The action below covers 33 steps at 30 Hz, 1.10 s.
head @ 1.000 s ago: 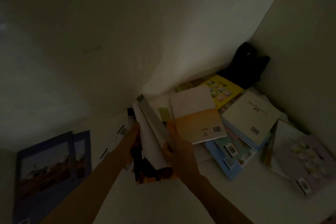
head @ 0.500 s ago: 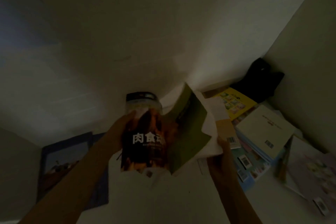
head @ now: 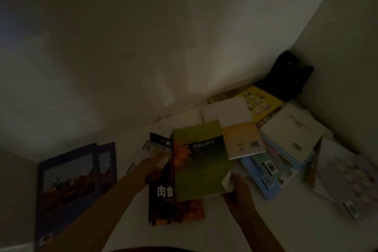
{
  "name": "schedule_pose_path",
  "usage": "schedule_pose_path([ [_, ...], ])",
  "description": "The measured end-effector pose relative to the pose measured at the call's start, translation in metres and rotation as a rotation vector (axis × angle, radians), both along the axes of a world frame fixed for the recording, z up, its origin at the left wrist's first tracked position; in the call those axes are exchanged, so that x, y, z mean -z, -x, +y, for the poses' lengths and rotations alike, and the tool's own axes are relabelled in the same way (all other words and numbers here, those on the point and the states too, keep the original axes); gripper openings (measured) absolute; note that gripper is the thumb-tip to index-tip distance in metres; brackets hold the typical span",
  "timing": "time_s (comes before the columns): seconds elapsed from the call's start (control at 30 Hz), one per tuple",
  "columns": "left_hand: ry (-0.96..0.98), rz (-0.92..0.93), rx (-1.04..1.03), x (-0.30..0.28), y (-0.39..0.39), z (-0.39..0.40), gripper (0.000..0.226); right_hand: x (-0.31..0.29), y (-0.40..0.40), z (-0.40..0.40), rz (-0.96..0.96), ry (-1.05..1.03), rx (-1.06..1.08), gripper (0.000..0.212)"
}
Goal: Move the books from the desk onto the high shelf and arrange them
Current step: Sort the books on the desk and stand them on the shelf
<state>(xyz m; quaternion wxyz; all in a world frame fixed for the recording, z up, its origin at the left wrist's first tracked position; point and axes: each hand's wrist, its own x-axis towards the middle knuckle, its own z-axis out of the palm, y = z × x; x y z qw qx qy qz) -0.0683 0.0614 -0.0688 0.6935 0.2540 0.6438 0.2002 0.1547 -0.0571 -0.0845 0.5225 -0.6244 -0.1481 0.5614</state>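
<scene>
Books lie scattered on the high shelf [head: 286, 231], a white surface closed in by walls at the back and right. The green book [head: 201, 161] sits on top of the dark orange-and-black book [head: 173, 196] near the shelf's middle. The right hand [head: 238, 192] pinches the green book's lower right corner, where a white page curls up. The left hand [head: 155, 161] rests against the dark book's left edge, fingers bent over it; how firm that hold is cannot be told in this dim light. A loose pile [head: 286, 145] of pale and blue books fills the right back corner, with a yellow book [head: 259, 100] and a black object [head: 286, 75] behind it. A blue picture book [head: 71, 180] lies flat by the left edge.

The step seems to be squaring these two books up. Done well, it means flattening that curled page first, then aligning both spines before sliding them toward the pile.
</scene>
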Motion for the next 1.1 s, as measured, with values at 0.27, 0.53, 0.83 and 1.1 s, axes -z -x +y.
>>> schedule_pose_path([
  [0.27,0.089,-0.141,-0.048,0.012,-0.004,-0.008,0.021,-0.002,-0.014,0.015,0.044,0.244,-0.102,0.028],
  [0.53,0.05,-0.161,-0.028,0.017,0.001,-0.01,0.031,0.008,-0.022,0.035,-0.229,0.237,-0.556,0.045],
  [0.83,-0.095,-0.09,-0.114,0.042,-0.015,-0.009,0.046,0.014,-0.002,0.035,-0.658,0.266,-0.692,0.037],
  [1.1,-0.32,0.02,-0.051,0.039,-0.024,-0.002,0.049,0.01,-0.042,0.073,-0.12,0.326,0.304,0.045],
])
